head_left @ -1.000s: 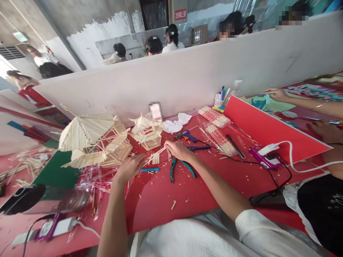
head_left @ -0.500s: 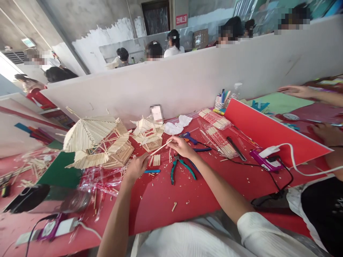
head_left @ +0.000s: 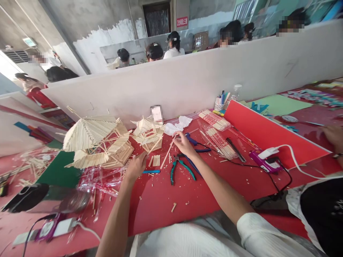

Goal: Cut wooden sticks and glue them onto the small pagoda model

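My right hand [head_left: 183, 144] pinches a stick [head_left: 166, 156] | left hand [head_left: 136, 166]: can't tell | tip steady, clear of pliers [head_left: 173, 171] below

Clock directions refer to the middle of the head view. The left forearm [head_left: 118, 210] enters at 7 o'clock, bare, and points just past 12 o'clock. The left hand [head_left: 135, 167] is at 8 o'clock, back upward, fingers bent and directed toward 1 o'clock; closure of its fingertips cannot be determined. The right forearm [head_left: 217, 185], also bare, slants in from between 4 and 5 o'clock toward 10 o'clock. The right hand [head_left: 183, 144] is just off centre, farther forward than the left; thumb and fingers form a pinch grip. The hands are apart.
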`<move>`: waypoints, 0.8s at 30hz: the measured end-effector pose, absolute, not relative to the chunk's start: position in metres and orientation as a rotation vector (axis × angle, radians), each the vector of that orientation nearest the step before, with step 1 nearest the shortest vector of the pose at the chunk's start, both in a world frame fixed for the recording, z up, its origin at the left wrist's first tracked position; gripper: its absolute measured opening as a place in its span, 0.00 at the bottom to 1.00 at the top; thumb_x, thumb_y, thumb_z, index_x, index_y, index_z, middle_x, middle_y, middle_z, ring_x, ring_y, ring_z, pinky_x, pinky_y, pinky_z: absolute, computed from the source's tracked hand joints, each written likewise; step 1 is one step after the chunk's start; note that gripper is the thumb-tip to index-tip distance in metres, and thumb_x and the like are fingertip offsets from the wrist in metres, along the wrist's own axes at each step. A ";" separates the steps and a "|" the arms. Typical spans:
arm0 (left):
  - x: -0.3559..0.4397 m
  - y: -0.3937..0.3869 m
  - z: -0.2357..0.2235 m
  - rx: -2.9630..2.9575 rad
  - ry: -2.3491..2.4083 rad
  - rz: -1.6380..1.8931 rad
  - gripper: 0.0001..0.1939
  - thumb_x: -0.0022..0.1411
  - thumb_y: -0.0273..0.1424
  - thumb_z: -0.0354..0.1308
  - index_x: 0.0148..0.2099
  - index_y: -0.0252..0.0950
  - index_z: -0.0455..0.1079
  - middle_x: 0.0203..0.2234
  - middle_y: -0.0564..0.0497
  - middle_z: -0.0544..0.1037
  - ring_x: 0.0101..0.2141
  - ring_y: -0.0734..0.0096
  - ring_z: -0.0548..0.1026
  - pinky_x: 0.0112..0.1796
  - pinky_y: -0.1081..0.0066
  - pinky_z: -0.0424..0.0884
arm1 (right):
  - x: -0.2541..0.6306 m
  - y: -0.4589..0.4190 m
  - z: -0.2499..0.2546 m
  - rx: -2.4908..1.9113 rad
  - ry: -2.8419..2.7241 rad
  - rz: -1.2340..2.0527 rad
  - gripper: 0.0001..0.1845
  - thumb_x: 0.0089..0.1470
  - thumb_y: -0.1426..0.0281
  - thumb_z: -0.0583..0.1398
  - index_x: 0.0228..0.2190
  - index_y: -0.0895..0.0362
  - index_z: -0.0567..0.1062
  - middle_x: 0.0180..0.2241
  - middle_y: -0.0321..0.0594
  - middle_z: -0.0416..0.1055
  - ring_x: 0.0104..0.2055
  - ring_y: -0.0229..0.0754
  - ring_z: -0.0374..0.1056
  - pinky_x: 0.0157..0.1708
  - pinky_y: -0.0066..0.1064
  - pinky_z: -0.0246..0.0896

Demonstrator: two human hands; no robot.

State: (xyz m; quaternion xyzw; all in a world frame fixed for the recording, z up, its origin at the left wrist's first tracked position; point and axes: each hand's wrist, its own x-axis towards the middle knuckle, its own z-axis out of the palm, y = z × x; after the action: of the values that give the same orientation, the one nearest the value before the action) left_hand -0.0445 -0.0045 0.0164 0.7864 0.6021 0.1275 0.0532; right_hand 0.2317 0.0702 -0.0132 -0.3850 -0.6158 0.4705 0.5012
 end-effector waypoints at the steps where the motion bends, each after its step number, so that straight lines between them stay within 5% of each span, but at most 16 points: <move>1: -0.045 -0.004 0.015 2.424 1.799 0.388 0.16 0.73 0.36 0.42 0.52 0.40 0.69 0.39 0.45 0.80 0.39 0.60 0.79 0.35 0.70 0.67 | 0.231 0.068 -0.013 -0.962 -1.585 1.055 0.08 0.61 0.62 0.55 0.40 0.52 0.65 0.29 0.35 0.74 0.29 0.41 0.73 0.29 0.31 0.66; 14: -0.038 -0.002 0.009 2.487 1.684 0.488 0.17 0.73 0.38 0.46 0.46 0.37 0.74 0.39 0.44 0.78 0.39 0.63 0.77 0.37 0.70 0.67 | 0.224 0.057 -0.018 -1.211 -2.154 0.314 0.07 0.60 0.74 0.60 0.41 0.57 0.76 0.40 0.47 0.77 0.44 0.47 0.71 0.47 0.37 0.61; 24: -0.026 -0.008 0.008 2.397 1.559 0.704 0.18 0.72 0.39 0.46 0.46 0.36 0.75 0.31 0.47 0.81 0.30 0.68 0.77 0.32 0.73 0.65 | 0.214 0.042 0.011 -0.825 -1.851 1.220 0.19 0.57 0.57 0.63 0.41 0.59 0.79 0.35 0.42 0.77 0.35 0.42 0.71 0.34 0.29 0.64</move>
State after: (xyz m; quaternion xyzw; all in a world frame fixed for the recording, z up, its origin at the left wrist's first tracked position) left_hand -0.0264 -0.0080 0.0077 0.8100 0.5269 0.2380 0.0980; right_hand 0.2140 0.0424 0.0114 -0.3227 -0.7243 0.4775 0.3785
